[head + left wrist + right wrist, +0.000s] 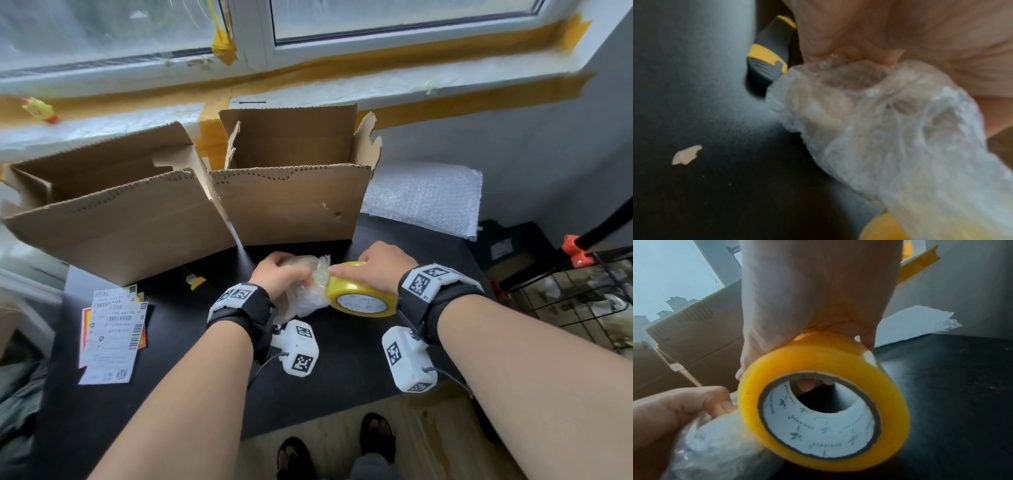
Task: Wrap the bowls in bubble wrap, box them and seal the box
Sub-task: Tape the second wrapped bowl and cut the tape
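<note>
Her left hand [281, 274] clutches the bubble-wrapped bowl bundle [303, 294]; her right hand [378, 265] grips the yellow tape roll [361, 291] pressed against it.

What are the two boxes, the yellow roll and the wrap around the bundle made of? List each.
Boxes: brown corrugated cardboard, matte; fluted edges show.
Yellow roll: glossy translucent plastic tape on a paper-lined core.
Wrap: thin clear plastic, likely bubble wrap, crinkled; blur hides its bubbles.
</note>
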`<state>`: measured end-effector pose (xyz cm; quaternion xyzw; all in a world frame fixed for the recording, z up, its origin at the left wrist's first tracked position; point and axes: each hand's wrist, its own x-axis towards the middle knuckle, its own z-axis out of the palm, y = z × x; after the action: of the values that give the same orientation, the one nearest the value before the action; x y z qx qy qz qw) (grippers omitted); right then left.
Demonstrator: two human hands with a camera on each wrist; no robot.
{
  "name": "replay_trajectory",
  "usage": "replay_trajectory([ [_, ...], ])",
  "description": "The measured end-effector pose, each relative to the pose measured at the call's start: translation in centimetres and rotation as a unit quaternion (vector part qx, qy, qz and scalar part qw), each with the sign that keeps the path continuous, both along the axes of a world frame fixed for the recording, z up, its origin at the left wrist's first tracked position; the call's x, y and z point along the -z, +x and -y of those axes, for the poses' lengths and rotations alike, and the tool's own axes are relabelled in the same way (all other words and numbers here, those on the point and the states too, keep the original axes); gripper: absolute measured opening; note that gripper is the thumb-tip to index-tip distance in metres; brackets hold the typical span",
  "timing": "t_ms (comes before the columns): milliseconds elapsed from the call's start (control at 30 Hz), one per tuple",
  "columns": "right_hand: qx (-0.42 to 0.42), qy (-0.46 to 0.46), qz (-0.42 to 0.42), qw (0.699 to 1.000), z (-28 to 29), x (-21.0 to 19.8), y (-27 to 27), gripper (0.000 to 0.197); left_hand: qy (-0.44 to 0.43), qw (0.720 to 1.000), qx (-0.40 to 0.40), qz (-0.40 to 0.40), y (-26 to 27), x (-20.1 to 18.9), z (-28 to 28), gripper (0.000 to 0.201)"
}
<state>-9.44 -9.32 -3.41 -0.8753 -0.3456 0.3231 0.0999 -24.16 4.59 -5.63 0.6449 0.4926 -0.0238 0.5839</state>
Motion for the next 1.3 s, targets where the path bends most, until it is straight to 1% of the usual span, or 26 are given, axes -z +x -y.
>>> replay_trajectory([
  [67, -0.011, -0.003, 0.015, 1.000, 0.3, 0.1, -0.5, 0.067, -0.027, 0.999, -0.033, 0.012, -0.8, 0.7, -0.4, 0.081],
  [133, -0.016, -0.014, 0.030, 0.999, 0.7, 0.4, -0.8, 0.067, -0.072, 0.995, -0.059, 0.023, -2.0, 1.7, -0.9, 0.082],
  [233, -0.025, -0.034, 0.068, 0.997, 0.6, 0.5, -1.4, 0.063, -0.164, 0.979, -0.102, 0.064, -3.9, 2.8, -0.9, 0.085],
  [300, -0.047, -0.038, 0.106, 0.993, -0.4, 0.4, -1.9, 0.059, -0.182, 0.973, -0.116, 0.081, -4.0, 3.4, -1.0, 0.083],
  [367, -0.067, -0.047, 0.142, 0.987, -1.7, 0.1, -2.4, 0.055, -0.149, 0.981, -0.101, 0.070, -3.2, 3.5, -1.5, 0.078],
  [433, -0.084, -0.069, 0.166, 0.980, -2.3, 0.0, -2.7, 0.051, -0.098, 0.993, -0.056, 0.038, -2.4, 2.4, -1.7, 0.065],
  [500, -0.094, -0.092, 0.180, 0.975, -2.4, 0.0, -2.8, 0.049, -0.069, 0.998, 0.001, 0.011, -1.9, 1.3, -1.4, 0.051],
  [533, -0.094, -0.100, 0.184, 0.973, -2.3, 0.1, -2.9, 0.050, -0.056, 0.998, 0.029, 0.000, -1.7, 1.2, -1.3, 0.054],
  [600, -0.091, -0.108, 0.192, 0.971, -2.6, 0.2, -3.2, 0.051, -0.006, 0.996, 0.080, -0.032, -1.7, 1.8, -1.4, 0.079],
  [633, -0.091, -0.110, 0.197, 0.970, -2.8, 0.3, -3.3, 0.051, 0.018, 0.995, 0.091, -0.044, -1.9, 1.9, -1.5, 0.089],
  [667, -0.090, -0.113, 0.200, 0.969, -3.0, 0.4, -3.5, 0.050, 0.030, 0.994, 0.093, -0.055, -2.1, 2.2, -1.6, 0.094],
  [733, -0.087, -0.114, 0.205, 0.968, -3.5, 0.5, -3.6, 0.047, 0.015, 0.994, 0.085, -0.063, -2.3, 2.3, -1.8, 0.097],
  [833, -0.084, -0.110, 0.208, 0.968, -3.9, 0.8, -3.9, 0.044, -0.008, 0.996, 0.066, -0.051, -2.6, 2.3, -1.8, 0.096],
  [900, -0.090, -0.103, 0.212, 0.968, -4.0, 0.9, -4.2, 0.041, 0.002, 0.997, 0.062, -0.049, -2.5, 2.3, -1.5, 0.092],
  [967, -0.102, -0.095, 0.217, 0.966, -4.1, 0.9, -4.3, 0.037, 0.026, 0.996, 0.064, -0.049, -2.1, 2.0, -1.2, 0.083],
  [1033, -0.109, -0.087, 0.209, 0.968, -3.9, 0.8, -4.2, 0.036, 0.052, 0.994, 0.084, -0.051, -1.7, 1.7, -1.3, 0.076],
  [1167, -0.102, -0.052, 0.149, 0.982, -3.6, 0.8, -3.5, 0.032, 0.079, 0.986, 0.137, -0.058, -1.9, 0.6, -2.8, 0.071],
  [1233, -0.083, -0.021, 0.122, 0.989, -3.4, 0.5, -3.2, 0.032, 0.070, 0.991, 0.109, -0.039, -2.7, 0.3, -3.8, 0.058],
  [1267, -0.079, -0.010, 0.119, 0.990, -3.3, 0.4, -3.1, 0.032, 0.054, 0.996, 0.068, -0.020, -3.1, 0.3, -4.4, 0.048],
  [1300, -0.077, -0.006, 0.121, 0.990, -3.1, 0.2, -3.0, 0.032, 0.040, 0.999, 0.006, 0.000, -3.7, 0.4, -4.9, 0.038],
])
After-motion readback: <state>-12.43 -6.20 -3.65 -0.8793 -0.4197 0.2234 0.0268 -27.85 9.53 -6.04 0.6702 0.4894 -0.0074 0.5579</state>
